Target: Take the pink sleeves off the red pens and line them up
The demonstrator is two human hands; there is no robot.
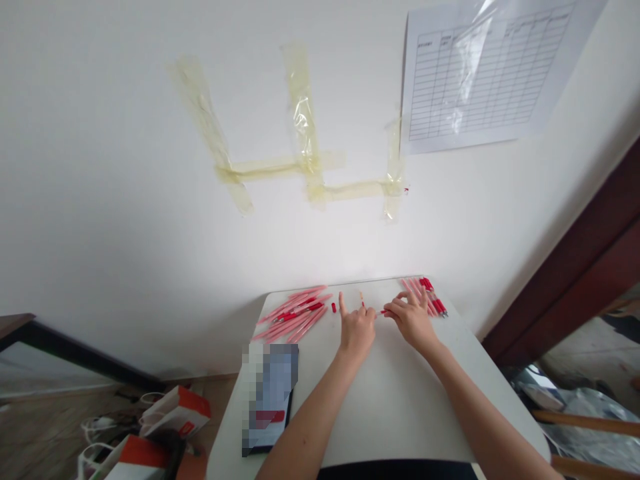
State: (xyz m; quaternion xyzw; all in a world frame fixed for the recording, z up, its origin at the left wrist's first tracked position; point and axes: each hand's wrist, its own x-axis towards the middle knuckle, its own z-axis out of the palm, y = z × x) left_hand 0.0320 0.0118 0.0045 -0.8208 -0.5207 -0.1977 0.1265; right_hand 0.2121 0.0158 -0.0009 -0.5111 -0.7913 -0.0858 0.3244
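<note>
The red pen part (383, 311) lies on the surface (400, 400) between both hands. It looks light, stiff and smooth; pinch it mid-length. The right hand (413, 320) touches it with spread fingers; grip indeterminate. The left hand (356, 331) is curled, forefinger extended. Pink tubes (295, 313) lie left of the fingers, finished pens (431, 297) beyond the right fingers.

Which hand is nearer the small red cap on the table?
Left. The left hand lies just right of the red cap; the right hand is farther right, beside other pens.
</note>
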